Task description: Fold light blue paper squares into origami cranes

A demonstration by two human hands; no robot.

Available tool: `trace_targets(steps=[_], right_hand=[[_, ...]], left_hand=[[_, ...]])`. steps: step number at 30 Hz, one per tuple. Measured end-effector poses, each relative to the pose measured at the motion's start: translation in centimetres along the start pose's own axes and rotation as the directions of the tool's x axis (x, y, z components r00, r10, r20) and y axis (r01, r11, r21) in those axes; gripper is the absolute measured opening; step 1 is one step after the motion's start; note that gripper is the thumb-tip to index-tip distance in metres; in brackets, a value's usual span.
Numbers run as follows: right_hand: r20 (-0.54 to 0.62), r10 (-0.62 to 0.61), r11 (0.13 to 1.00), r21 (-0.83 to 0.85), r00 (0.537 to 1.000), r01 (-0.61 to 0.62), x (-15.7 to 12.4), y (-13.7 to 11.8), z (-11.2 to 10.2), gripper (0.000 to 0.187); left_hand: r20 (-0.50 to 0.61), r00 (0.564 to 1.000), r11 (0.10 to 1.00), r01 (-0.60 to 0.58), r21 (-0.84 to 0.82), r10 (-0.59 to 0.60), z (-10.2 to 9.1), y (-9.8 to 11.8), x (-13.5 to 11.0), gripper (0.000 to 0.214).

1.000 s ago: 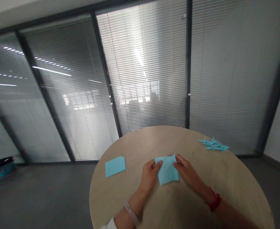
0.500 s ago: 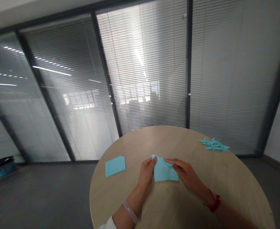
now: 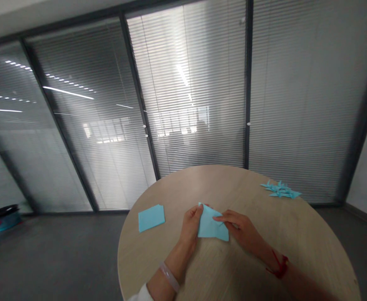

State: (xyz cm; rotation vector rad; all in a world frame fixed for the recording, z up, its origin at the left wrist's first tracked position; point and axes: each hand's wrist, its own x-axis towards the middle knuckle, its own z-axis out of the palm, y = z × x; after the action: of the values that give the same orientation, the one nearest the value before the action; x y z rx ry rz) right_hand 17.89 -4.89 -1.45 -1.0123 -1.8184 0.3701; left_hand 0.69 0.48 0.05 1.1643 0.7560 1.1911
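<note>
A light blue sheet of paper [image 3: 208,226], creased and partly folded at its upper right, is held just above the table between both hands. My left hand [image 3: 190,223] grips its left edge, the thumb on top and the other fingers behind. On the right side, my right hand [image 3: 237,225] pinches the paper, with the index finger laid over its upper face. The right fingertips partly cover the folded part.
A stack of blue paper [image 3: 151,218] lies on the left of the round wooden table [image 3: 183,182]. Several folded blue paper pieces [image 3: 281,190] are heaped near its right rear edge. Glass panels with blinds [image 3: 198,92] stand behind.
My right hand has shifted slightly left and its fingertips have come down onto the paper. The sheet's lower right corner has moved left and tilted downward.
</note>
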Motion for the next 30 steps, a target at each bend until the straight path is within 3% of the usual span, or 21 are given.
trace_targets(steps=[7,18,25,30], right_hand=[[0.04,-0.044,0.999,-0.019,0.998,0.045,-0.1,0.0,0.1,0.029],[0.052,-0.037,0.997,-0.059,0.998,0.04,-0.1,0.3,0.3,0.029],[0.077,-0.02,0.998,-0.056,0.997,0.024,-0.1,0.4,0.4,0.029],[0.081,-0.021,0.999,-0.035,0.996,0.024,-0.1,0.0,0.3,0.03]], left_hand=[[0.079,0.997,0.998,-0.011,-0.062,0.016,0.0,0.0,-0.1,0.048],[0.056,0.998,0.991,0.034,-0.13,-0.027,0.8,1.2,-0.8,0.05],[0.041,0.999,0.997,0.008,0.073,-0.011,0.8,1.2,-0.6,0.043],[0.016,1.0,0.993,-0.013,0.12,0.012,0.3,0.6,-0.1,0.038]])
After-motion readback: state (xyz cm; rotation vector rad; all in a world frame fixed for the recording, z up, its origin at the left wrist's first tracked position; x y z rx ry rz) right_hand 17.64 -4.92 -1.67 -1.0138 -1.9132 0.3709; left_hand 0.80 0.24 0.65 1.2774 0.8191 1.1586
